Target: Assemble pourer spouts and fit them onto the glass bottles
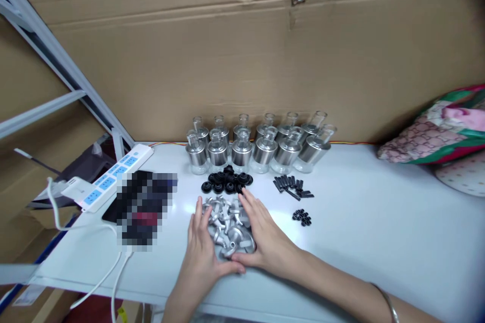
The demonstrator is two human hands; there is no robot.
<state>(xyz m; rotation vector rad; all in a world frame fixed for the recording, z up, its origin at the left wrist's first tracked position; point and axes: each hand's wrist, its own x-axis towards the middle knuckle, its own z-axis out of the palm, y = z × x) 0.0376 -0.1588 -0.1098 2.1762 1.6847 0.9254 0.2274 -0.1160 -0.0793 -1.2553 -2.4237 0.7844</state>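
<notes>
A pile of silvery metal parts (229, 229) with discs and short stems lies on the white table. My left hand (202, 245) curves along the pile's left side, fingers stretched forward and thumb across its near edge. On the opposite side, my right hand (263, 237) rests with its fingers extended beside the parts. The thumbs come close together in front of the pile, and neither hand is closed round a single piece. Just beyond the fingertips sits a heap of black round caps (229, 179).
Two rows of glass-and-metal bottles (241, 151) stand behind the caps. Right of centre lie black strips (293, 185) and small black rings (302, 217). A power strip (117, 174), a blurred dark device (142, 207) and white cables are left; a patterned bag (428, 136) is right.
</notes>
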